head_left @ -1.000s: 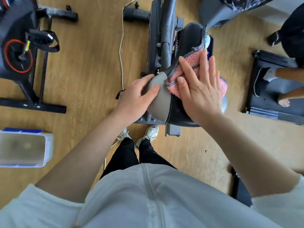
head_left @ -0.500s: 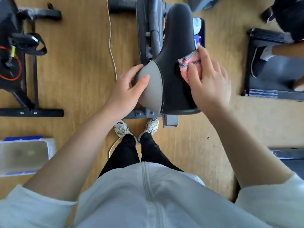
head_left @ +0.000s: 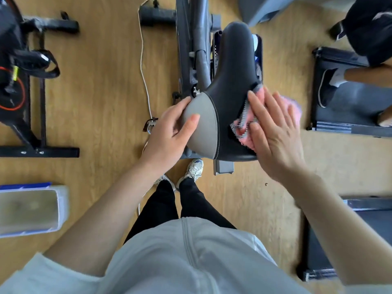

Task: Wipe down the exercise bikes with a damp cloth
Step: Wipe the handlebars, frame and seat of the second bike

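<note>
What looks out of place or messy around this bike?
Little stands out. A loose white cord trails across the floor left of the bike whose saddle the left hand holds, a possible trip hazard. A small dark speck lies on the floor right of the shoes. Nothing looks spilled or broken.

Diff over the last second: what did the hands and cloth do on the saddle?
Half a second ago the right hand had the pink cloth bunched against the right side of the saddle. Now it presses the cloth flat, fingers straight, and the cloth spills past the right edge. The left hand kept gripping the grey left rear.
</note>
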